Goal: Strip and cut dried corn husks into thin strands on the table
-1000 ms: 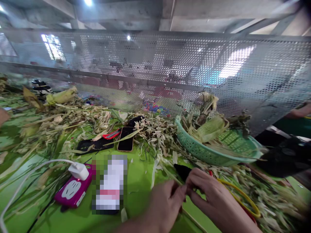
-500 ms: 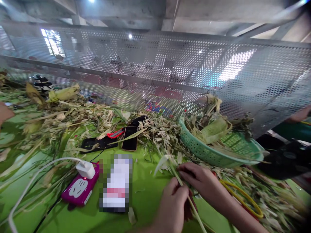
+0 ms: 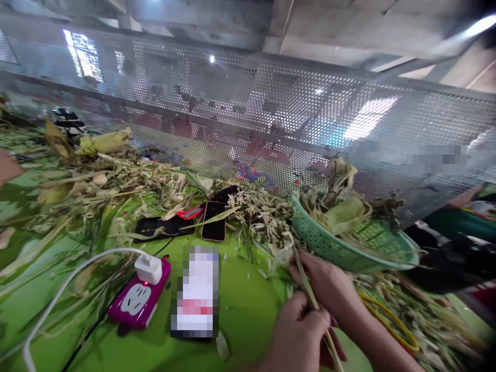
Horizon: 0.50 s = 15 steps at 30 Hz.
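Stalk (image 3: 310,294), long, thin and pale green, is held slantwise over the near edge of the green bench (image 3: 240,310), pinched by the fingers of the right hand (image 3: 329,284) higher up and gripped lower down inside the clenched left hand (image 3: 298,336). Risk-wise, a stem this thin could probably be snapped if it gets bent between the two grips, and loose bits could be dropped onto the electronics just to the left. Counted: one stalk in hand, one teal basket (image 3: 333,248) heaped with husks toward the far right edge, one yellow ring (image 3: 391,320) lying by the right wrist, one magenta power strip (image 3: 135,305) with one white charger (image 3: 148,268) plugged in, two dark phones (image 3: 214,227) lying flat mid-bench. Husk scraps (image 3: 116,181) are piled along the far edge, too many to be counted.
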Motion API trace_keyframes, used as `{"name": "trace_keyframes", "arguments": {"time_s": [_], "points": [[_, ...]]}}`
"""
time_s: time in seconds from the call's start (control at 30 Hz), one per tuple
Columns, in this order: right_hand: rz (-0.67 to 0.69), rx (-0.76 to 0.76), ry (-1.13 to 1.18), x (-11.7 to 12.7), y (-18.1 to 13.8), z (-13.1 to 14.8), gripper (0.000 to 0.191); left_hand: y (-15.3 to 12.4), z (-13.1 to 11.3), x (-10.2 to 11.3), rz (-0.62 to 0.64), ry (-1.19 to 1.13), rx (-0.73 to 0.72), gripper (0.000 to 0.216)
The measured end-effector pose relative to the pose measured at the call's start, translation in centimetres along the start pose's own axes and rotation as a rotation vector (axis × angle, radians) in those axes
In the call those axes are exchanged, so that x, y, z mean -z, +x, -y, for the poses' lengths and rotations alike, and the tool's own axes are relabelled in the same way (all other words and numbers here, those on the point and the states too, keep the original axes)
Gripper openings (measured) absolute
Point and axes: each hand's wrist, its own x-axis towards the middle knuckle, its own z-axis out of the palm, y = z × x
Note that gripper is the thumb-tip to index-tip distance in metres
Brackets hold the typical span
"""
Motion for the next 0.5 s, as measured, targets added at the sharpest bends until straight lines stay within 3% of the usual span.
{"name": "trace_keyframes", "arguments": {"time_s": [0.13, 0.23, 0.4, 0.5], "points": [[0.058, -0.09, 0.359, 2.4, -2.2, -1.7, 0.022, -0.1, -0.6, 0.3, -0.049, -0.031, -0.008, 0.011], [0.025, -0.11, 0.536, 3.6, -4.3, -2.7, 0.03, 0.0, -0.7, 0.5, -0.097, -0.054, -0.013, 0.014], [-0.111, -0.154, 0.467, 4.1, -8.2, -2.1, 0.027, 0.2, -0.4, 0.8, -0.117, -0.027, -0.019, 0.03], [-0.162, -0.087, 0.391, 3.6, -10.1, -0.9, 0.02, 0.4, 0.1, 1.0, -0.078, 0.012, -0.037, 0.033]]}}
